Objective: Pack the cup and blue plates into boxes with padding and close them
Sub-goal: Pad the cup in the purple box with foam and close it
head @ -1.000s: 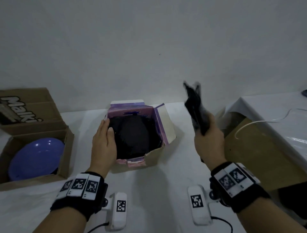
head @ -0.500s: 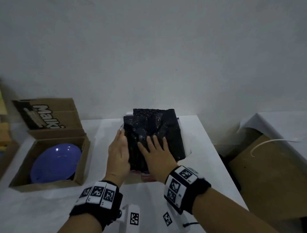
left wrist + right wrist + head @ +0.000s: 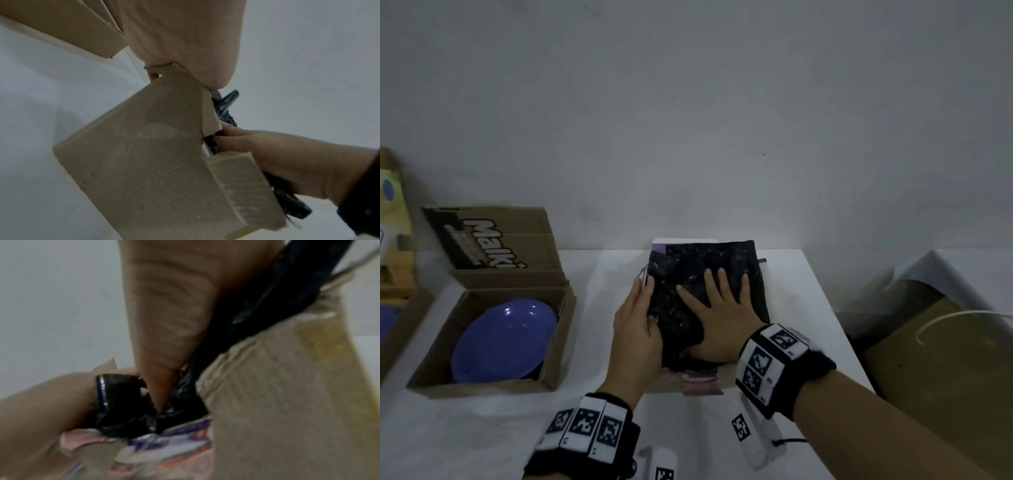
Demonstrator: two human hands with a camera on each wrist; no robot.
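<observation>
With the right hand [image 3: 717,318] flat, fingers straight, on the black padding [image 3: 709,270] over the middle box [image 3: 698,382], and the left hand [image 3: 637,329] gripping its left edge, an overhanging sheet could jam the flaps, while left of that box the blue plate [image 3: 505,341] lies uncovered.

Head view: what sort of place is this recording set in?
Probably a makeshift packing station in a plain room: a white-covered table against a bare wall, with open cardboard boxes and black padding.

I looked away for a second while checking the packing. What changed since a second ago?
The right hand brought the black padding from the air down onto the open purple box and now presses it flat, fingers spread. The left hand stayed at the box's left side. The blue plate stayed in its cardboard box.
</observation>
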